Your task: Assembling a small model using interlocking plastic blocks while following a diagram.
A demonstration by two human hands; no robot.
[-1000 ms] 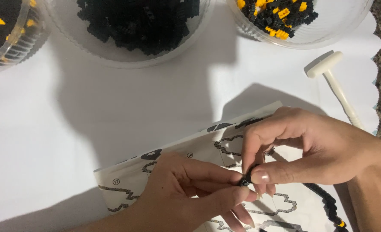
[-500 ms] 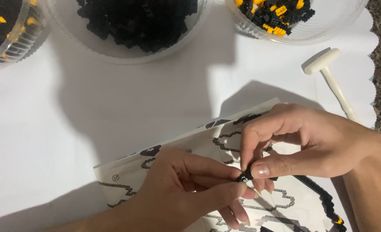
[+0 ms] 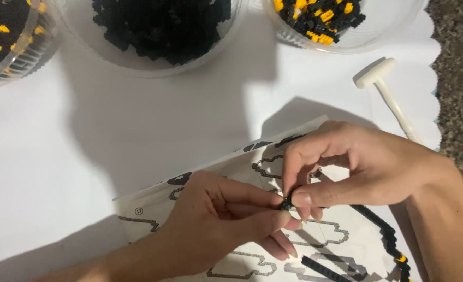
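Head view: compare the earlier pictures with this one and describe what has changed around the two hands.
Very little. The left hand and right hand keep pinching the same small black piece between their fingertips over the printed sheet; the right hand has edged slightly left. The bowls, white hammer and black chain stay put.

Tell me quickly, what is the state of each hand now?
Left hand: closed, fingertips pinching the tiny black plastic brick piece.
Right hand: closed, thumb and forefinger pinching the same piece.
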